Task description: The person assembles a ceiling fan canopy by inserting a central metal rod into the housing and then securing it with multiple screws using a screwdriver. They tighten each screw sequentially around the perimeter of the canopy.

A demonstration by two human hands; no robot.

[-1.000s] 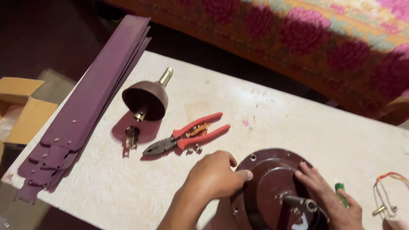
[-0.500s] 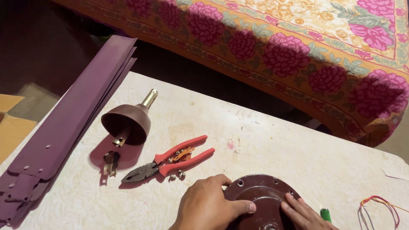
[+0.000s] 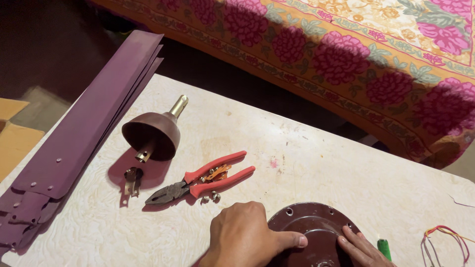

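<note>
A round dark maroon fan motor housing (image 3: 316, 225) lies at the table's near edge, partly cut off by the frame. My left hand (image 3: 247, 235) rests on its left rim with the thumb across the top. My right hand (image 3: 360, 244) presses fingertips on its right side. Just left of my left hand are red-handled pliers (image 3: 200, 182) with a few small screws (image 3: 213, 196) beside them. Further left a maroon cup-shaped canopy on a brass rod (image 3: 153, 133) lies on its side, with a small metal bracket (image 3: 131, 179) below it.
Stacked purple fan blades (image 3: 79, 143) run along the white table's (image 3: 321, 163) left edge. A green-tipped tool (image 3: 384, 248) and coloured wires (image 3: 445, 240) lie at the right. A floral bedspread (image 3: 356, 54) hangs behind the table. Cardboard (image 3: 15, 141) sits on the floor at left.
The view has tilted up, so the motor housing now sits lower in frame. Both hands stay on the housing, with the left thumb now stretched across its top.
</note>
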